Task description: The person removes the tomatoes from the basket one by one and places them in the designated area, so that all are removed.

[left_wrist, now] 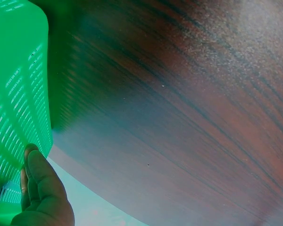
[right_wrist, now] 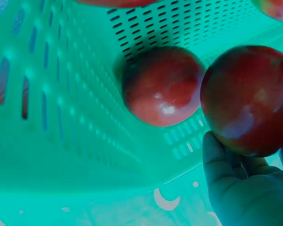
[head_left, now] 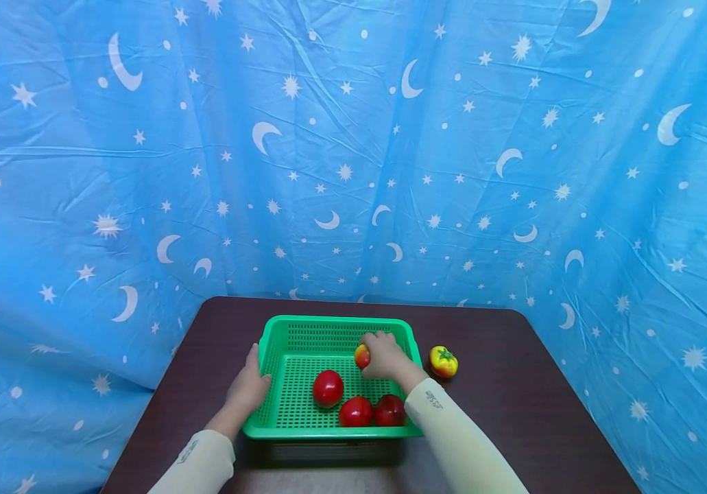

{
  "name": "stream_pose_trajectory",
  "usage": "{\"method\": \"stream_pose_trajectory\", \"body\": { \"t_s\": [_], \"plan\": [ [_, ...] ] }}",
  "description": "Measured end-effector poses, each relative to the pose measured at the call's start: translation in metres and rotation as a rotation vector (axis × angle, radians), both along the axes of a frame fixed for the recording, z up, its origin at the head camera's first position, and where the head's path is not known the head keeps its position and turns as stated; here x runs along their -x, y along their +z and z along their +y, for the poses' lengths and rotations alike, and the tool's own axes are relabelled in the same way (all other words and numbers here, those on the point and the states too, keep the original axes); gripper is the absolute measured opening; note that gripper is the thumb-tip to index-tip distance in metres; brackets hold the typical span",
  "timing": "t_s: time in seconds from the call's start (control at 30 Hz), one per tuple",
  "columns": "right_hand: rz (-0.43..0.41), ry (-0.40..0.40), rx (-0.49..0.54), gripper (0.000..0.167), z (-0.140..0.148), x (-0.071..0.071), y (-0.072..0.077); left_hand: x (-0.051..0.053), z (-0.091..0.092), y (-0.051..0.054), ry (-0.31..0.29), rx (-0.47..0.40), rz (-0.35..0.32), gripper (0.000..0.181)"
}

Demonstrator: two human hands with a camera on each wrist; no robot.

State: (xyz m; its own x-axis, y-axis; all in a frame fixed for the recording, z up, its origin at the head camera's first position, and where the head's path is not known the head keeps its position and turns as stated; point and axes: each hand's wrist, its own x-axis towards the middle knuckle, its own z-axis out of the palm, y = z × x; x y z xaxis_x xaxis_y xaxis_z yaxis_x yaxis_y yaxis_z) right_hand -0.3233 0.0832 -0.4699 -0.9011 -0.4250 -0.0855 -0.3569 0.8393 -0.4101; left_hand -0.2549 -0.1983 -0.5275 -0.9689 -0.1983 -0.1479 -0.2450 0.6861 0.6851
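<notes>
A green slotted basket [head_left: 328,433] stands on the dark table. My left hand [head_left: 247,390] lies along its left side, fingers fairly straight; in the left wrist view this hand [left_wrist: 45,193] is beside the slotted wall [left_wrist: 19,108]. Inside the basket's right part, my right hand [head_left: 384,355] grips a red-yellow round fruit [head_left: 362,356]. The right wrist view shows the gripped fruit [right_wrist: 250,101] above the curved fingers [right_wrist: 219,165], with a dark red fruit [right_wrist: 162,86] beside it. Three red fruits [head_left: 328,389] [head_left: 356,412] [head_left: 389,410] lie in the basket.
A yellow-red tomato-like fruit [head_left: 443,362] lies on the table [head_left: 513,391] to the right of the basket. A blue curtain [head_left: 353,171] with moons and stars hangs behind the table and at both sides.
</notes>
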Motion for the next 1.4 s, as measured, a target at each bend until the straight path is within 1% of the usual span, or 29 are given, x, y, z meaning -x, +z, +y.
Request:
{"method": "stream_pose_trajectory", "body": {
  "t_s": [0.1, 0.27, 0.47, 0.57, 0.73, 0.8, 0.9, 1.03, 1.17, 1.4],
  "plan": [
    [-0.001, -0.006, 0.037, 0.061, 0.003, 0.002, -0.001, 0.000, 0.000, 0.000, 0.000, 0.000, -0.001, 0.076],
    [0.018, -0.009, 0.071, 0.058, 0.008, 0.007, -0.006, 0.000, 0.000, 0.001, -0.002, -0.005, -0.005, 0.076],
    [0.041, -0.043, 0.104, 0.059, 0.013, 0.010, -0.008, 0.000, 0.000, 0.002, 0.001, -0.013, -0.009, 0.076],
    [0.036, -0.058, 0.122, 0.061, 0.014, 0.011, -0.006, 0.000, 0.000, 0.001, 0.002, -0.011, -0.008, 0.076],
    [0.032, -0.056, 0.145, 0.060, 0.015, 0.010, 0.003, 0.001, 0.000, 0.000, 0.004, -0.013, -0.008, 0.076],
    [0.048, -0.050, 0.159, 0.059, 0.017, 0.011, 0.007, 0.001, 0.000, 0.000, 0.006, -0.012, -0.009, 0.076],
    [0.088, -0.064, 0.173, 0.057, 0.020, 0.012, 0.011, 0.000, 0.000, 0.001, 0.007, -0.012, -0.011, 0.076],
    [0.135, -0.113, 0.195, 0.057, 0.024, 0.013, 0.013, 0.000, 0.000, 0.000, 0.006, -0.013, -0.012, 0.076],
    [0.155, -0.160, 0.224, 0.058, 0.028, 0.015, 0.016, 0.000, 0.000, 0.000, 0.008, -0.014, -0.013, 0.076],
    [0.223, -0.208, 0.233, 0.064, 0.033, 0.017, 0.021, 0.001, 0.001, 0.001, 0.014, -0.018, -0.017, 0.077]
  ]
}}
